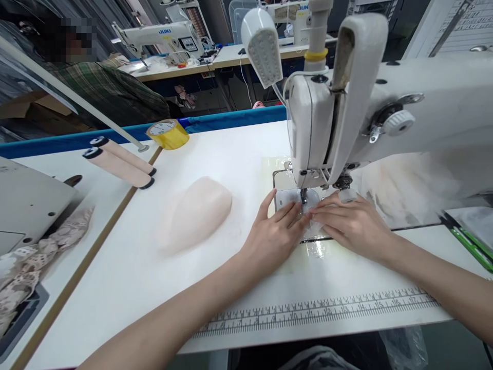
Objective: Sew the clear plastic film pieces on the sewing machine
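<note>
My left hand (pixel 278 229) lies palm down on the bed of a white sewing machine (pixel 314 128), its thumb apart and its fingers stretched toward the presser foot (pixel 304 196). From the other side, my right hand (pixel 356 222) reaches in with its fingers close together, the tips closed on a thin, see-through piece of fabric (pixel 316 230). Both hands' fingertips nearly meet just in front of the needle. Much of this fabric is hidden under the hands. A sheer pale pink fabric piece (pixel 200 213) rests on the table left of my left hand.
Two pink thread spools (pixel 119 167) and a yellow tape roll (pixel 168 134) lie at the back left. Pale sheer fabric (pixel 408 187) is bunched beneath the machine arm. Green-handled tools (pixel 468 241) lie at right. A printed ruler (pixel 308 313) runs along the front edge. A person (pixel 111 92) sits beyond.
</note>
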